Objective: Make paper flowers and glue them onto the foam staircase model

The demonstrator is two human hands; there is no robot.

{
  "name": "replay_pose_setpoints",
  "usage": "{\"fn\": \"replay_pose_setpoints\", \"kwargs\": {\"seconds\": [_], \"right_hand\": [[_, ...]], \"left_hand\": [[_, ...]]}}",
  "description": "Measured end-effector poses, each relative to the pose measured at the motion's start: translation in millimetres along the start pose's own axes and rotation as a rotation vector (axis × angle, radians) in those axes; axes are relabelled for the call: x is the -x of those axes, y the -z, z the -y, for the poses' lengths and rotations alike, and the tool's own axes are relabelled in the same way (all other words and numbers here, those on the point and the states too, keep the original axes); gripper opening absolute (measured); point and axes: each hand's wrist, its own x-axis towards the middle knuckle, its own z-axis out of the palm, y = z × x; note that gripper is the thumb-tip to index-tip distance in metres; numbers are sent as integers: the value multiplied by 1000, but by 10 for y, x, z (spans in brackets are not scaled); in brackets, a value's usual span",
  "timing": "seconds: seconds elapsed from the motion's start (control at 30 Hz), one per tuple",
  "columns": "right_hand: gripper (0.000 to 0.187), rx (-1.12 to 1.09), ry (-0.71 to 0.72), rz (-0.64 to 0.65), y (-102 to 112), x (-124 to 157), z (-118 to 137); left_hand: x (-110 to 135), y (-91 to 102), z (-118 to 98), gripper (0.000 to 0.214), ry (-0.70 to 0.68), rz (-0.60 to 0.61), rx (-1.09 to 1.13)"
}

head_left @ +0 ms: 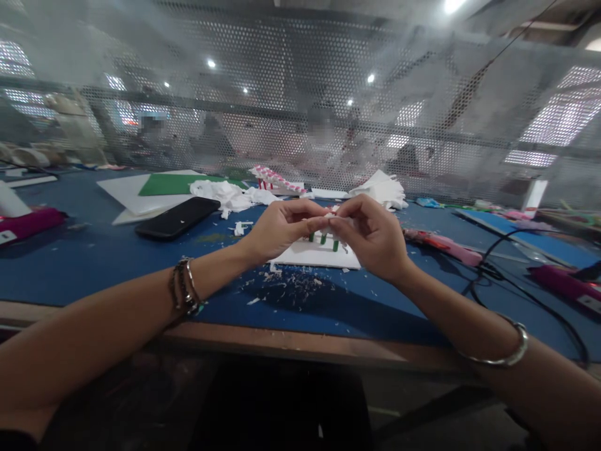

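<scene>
Both hands meet over a small model with green posts (335, 245) standing on a white board (305, 255). My left hand (288, 227) is closed, its thumb and fingers pinched at the top of the model. My right hand (375, 235) pinches at the same spot from the other side. Between the fingertips there is a bit of white, too small and covered to name. The fingers hide most of the model's upper part. White scraps (300, 285) lie scattered on the blue tabletop just in front of the board.
A black phone (178, 218) lies left, near crumpled white paper (223, 195) and a green sheet (181, 184). Behind stands a pink-and-white striped model (277, 178). A pink glue gun (444, 245) and black cable (488, 269) lie right. Perforated metal mesh (291, 81) rises behind the table.
</scene>
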Motion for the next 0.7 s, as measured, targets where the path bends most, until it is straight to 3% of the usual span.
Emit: {"fn": "replay_pose_setpoints", "kwargs": {"seconds": [0.1,0.27,0.4,0.5,0.7], "right_hand": [[9,-15,30,16,33,-14,-3],[7,115,217,130,129,-71,21],[10,142,170,183,174,-94,36],[11,198,195,180,187,-89,35],[9,338,411,107,191,-65,33]], "left_hand": [[-5,9,12,18,39,-4,32],[-23,37,9,18,100,-2,40],[-39,61,9,19,156,26,49],[-44,73,21,18,175,35,18],[-44,66,42,16,179,55,34]]}}
